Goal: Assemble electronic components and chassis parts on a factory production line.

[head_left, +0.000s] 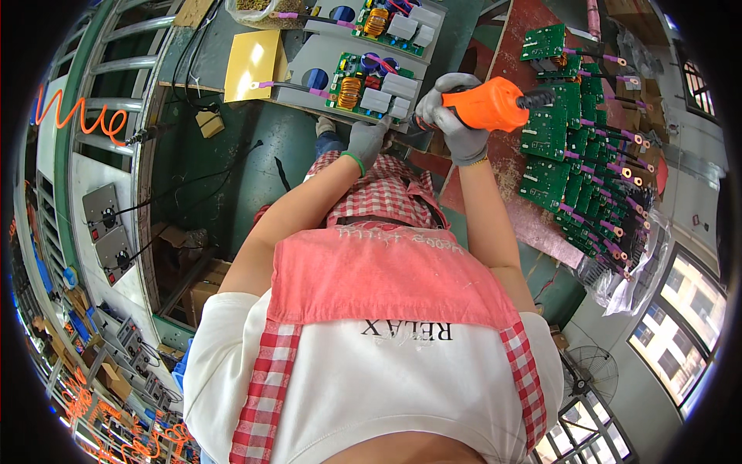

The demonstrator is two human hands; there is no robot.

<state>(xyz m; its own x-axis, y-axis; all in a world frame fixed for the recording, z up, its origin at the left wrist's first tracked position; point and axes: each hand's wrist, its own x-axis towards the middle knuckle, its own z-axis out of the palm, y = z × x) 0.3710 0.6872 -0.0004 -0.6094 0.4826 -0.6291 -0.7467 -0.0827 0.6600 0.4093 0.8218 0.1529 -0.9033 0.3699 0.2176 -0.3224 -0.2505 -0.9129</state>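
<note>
My right hand [457, 116], in a grey glove, is wrapped round an orange power screwdriver [493, 105]. The tool lies nearly level, its dark tip end toward the left, near a green circuit board [372, 87] with a copper coil, blue capacitors and white blocks. That board sits on a grey plate [297, 94] with a round hole and a purple-ended cable. At the plate's near edge my left hand [366, 140], also gloved, is closed on the edge, a fingertip by the board's corner; its other fingers are partly hidden.
A second plate with a similar board [390, 23] lies beyond. A yellow sheet [251, 66] is to the left, near a bag of small parts [263, 11]. On the right, rows of green boards [545, 127] with cables stand on a reddish bench [506, 166]. Metal rollers [124, 63] run along the left.
</note>
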